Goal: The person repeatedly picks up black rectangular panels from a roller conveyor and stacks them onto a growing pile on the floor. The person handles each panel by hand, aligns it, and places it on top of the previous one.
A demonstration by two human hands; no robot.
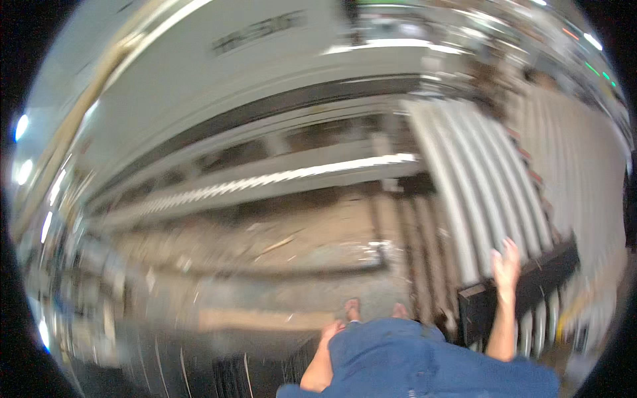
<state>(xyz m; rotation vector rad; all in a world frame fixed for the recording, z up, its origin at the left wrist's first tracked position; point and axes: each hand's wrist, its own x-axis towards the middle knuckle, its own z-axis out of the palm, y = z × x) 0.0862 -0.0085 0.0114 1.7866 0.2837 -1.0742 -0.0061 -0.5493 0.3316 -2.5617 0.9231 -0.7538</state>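
Observation:
My right hand reaches forward at the right, fingers stretched out and a little apart, holding nothing I can see. It is over the near end of a grey corrugated metal sheet, beside a black bar lying across the ridges. Whether the fingertips touch the sheet I cannot tell. My left hand hangs low by my blue shirt, near dark ribbed panels. Motion blurs its fingers, and nothing shows in it.
A long grey machine with a bright toothed-looking edge stands ahead. Between it and my feet is a dusty brown floor. More corrugated sheets lie at the far right. The whole picture is smeared by motion.

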